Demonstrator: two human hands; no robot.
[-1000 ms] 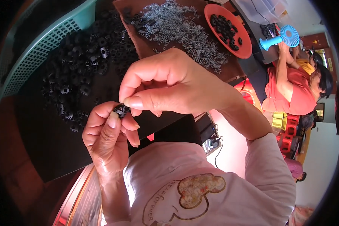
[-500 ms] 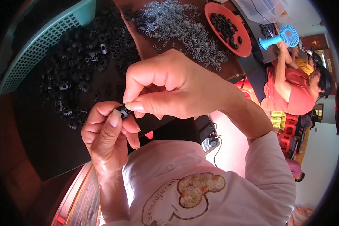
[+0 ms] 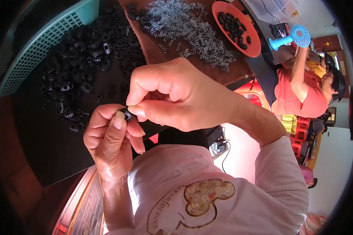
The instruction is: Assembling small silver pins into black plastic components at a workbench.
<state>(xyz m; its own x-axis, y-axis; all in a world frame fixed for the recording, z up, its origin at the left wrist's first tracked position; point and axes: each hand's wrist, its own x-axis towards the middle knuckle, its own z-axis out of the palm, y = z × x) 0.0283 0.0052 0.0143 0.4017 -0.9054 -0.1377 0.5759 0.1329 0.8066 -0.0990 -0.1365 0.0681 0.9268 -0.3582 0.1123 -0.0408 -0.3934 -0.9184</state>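
My left hand (image 3: 110, 135) is closed, with a small black hollow plastic part (image 3: 127, 114) pinched between thumb and fingers. From the right, my right hand (image 3: 168, 94) meets it, thumb and forefinger pressed together at the part's upper end. What those right fingertips grip, if anything, is hidden. Left of both hands, many similar black plastic parts (image 3: 76, 70) lie in a loose heap on the dark table. Beyond my right hand a pile of small metal coil springs (image 3: 196, 33) spreads over a brown cloth (image 3: 223, 76).
A green perforated basket (image 3: 47, 47) leans at the far left by the heap. At the far right of the cloth, a red-orange bowl (image 3: 255, 45) holds several black pieces. Off to the right, a person in a red top (image 3: 298, 92) sits near a blue fan (image 3: 290, 38).
My right hand has dipped slightly, its fingertips still at the black part. The part looks turned a little in my left fingers. The person at the right has moved an arm near the fan.
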